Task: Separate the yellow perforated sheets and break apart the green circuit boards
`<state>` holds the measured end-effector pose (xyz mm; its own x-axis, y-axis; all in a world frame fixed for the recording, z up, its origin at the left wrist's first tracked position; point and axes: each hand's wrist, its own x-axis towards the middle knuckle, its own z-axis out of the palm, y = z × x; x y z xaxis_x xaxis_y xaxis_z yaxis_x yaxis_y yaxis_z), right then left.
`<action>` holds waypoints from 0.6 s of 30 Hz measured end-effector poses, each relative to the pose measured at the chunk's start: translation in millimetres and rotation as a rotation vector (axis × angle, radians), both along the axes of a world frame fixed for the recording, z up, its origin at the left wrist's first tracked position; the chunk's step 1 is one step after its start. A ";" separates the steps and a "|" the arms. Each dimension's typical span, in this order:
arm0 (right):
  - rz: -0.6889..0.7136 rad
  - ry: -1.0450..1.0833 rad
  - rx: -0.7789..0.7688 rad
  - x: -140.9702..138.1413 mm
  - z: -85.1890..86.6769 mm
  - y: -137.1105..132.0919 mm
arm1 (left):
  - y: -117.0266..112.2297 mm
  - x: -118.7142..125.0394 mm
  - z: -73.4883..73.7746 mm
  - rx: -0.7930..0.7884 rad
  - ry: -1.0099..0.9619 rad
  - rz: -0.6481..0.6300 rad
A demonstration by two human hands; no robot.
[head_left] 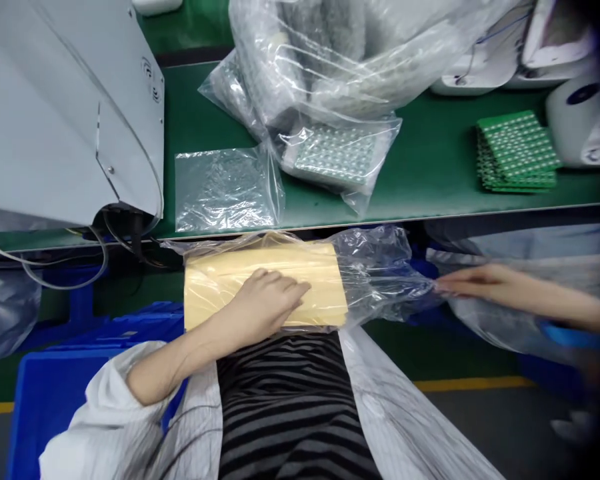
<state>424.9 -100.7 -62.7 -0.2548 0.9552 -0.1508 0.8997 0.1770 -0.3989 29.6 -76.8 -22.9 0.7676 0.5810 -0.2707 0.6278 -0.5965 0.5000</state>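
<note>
A thick stack of yellow sheets [320, 280] lies inside a clear plastic bag [380, 267], just in front of the bench edge and close to my body. On top of the stack rests my left hand [267, 300], its fingers bent together and pressing the bagged sheets; what the fingertips touch is hidden. Out to the right, my right hand [467, 283] pinches the gathered end of the bag between thumb and fingers. The bag's loose part is stretched and wrinkled between the stack and that hand.
On the green bench [430, 180] are a flat clear bag [225, 190], bagged boards [335, 153], a large wrapped bundle [360, 60], green circuit boards [517, 153] and white housings [585, 120]. A grey machine [70, 113] stands left, with cables beneath. A blue crate [55, 400] is below left.
</note>
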 end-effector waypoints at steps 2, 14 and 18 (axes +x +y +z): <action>-0.207 0.175 -0.216 -21.2 -22.5 -9.0 | 13.9 13.9 -19.8 0.167 0.019 0.001; -0.185 0.883 -0.768 -121.5 -63.6 56.0 | 1.2 -71.5 -83.7 -0.030 -0.323 0.873; -0.224 0.892 -0.793 -135.1 -53.5 58.4 | -34.3 -123.4 -87.7 -0.009 -0.311 1.401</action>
